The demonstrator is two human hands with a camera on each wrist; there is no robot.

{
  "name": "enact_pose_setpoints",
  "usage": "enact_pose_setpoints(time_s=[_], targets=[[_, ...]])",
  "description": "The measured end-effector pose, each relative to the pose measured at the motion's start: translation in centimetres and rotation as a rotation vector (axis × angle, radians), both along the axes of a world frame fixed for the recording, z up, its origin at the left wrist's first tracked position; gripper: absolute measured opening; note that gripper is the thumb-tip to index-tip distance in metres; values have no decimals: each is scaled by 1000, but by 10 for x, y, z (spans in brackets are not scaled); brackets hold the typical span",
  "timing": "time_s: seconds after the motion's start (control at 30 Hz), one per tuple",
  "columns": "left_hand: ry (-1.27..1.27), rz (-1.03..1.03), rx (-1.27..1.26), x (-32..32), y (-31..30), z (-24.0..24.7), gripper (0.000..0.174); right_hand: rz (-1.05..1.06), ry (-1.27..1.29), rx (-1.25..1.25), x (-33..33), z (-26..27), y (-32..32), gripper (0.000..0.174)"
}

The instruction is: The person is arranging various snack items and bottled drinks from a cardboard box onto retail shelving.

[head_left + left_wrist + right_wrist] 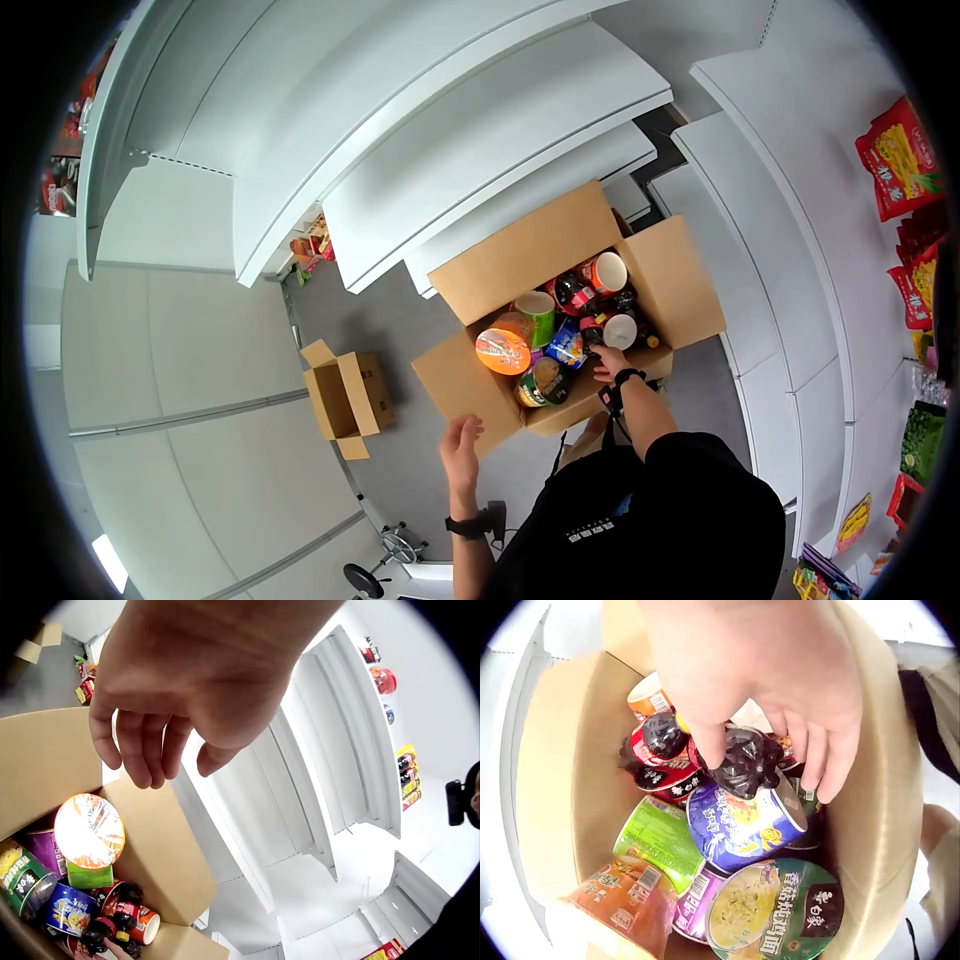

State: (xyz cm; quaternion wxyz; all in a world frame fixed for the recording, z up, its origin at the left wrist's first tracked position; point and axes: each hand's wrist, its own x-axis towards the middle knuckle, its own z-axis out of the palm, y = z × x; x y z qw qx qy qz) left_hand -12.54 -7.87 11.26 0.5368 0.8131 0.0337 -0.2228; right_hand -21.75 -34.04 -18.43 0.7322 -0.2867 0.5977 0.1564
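My right hand (608, 365) reaches into a large cardboard box (525, 255). Its thumb and fingers hold a dark cola bottle (746, 769), base turned toward the right wrist camera. Beside that bottle lie another cola bottle (664, 735) and a blue noodle cup (742, 825). A green cup (658, 840), an orange noodle tub (622, 907), a purple cup (697, 904) and a dark green noodle bowl (776, 907) fill the nearer part. Over the box's left flap, my left hand (195, 682) hangs with loosely bent fingers, holding nothing.
A smaller open cardboard box (350, 400) stands on the grey floor to the left. White shelves (500, 130) rise behind the large box, and more shelves (760, 250) line the right, with red snack bags (895, 160) at the far right.
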Motion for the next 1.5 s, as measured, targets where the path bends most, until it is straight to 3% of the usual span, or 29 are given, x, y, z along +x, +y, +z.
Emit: enact_pose_setpoints(time_s=[0.17, 0.3, 0.5, 0.77, 0.93, 1.33, 1.5], targets=[[18, -18, 19, -9, 2, -3, 24, -60, -90, -96, 12, -15, 5, 59], [8, -15, 26, -10, 2, 0, 24, 29, -80, -219, 15, -21, 5, 50], [28, -5, -27, -11, 2, -6, 25, 35, -8, -8, 11, 27, -8, 51], [3, -73, -171, -3, -21, -4, 25, -49, -112, 146, -28, 64, -15, 53], [28, -134, -259, 8, -39, -3, 25, -67, -227, 115, -34, 116, -36, 56], [-52, -406, -498, 31, -117, 18, 22, -98, -657, -130, -10, 268, -59, 42], [-55, -431, -547, 34, -144, 30, 25, -106, -854, -90, -13, 318, -61, 37]])
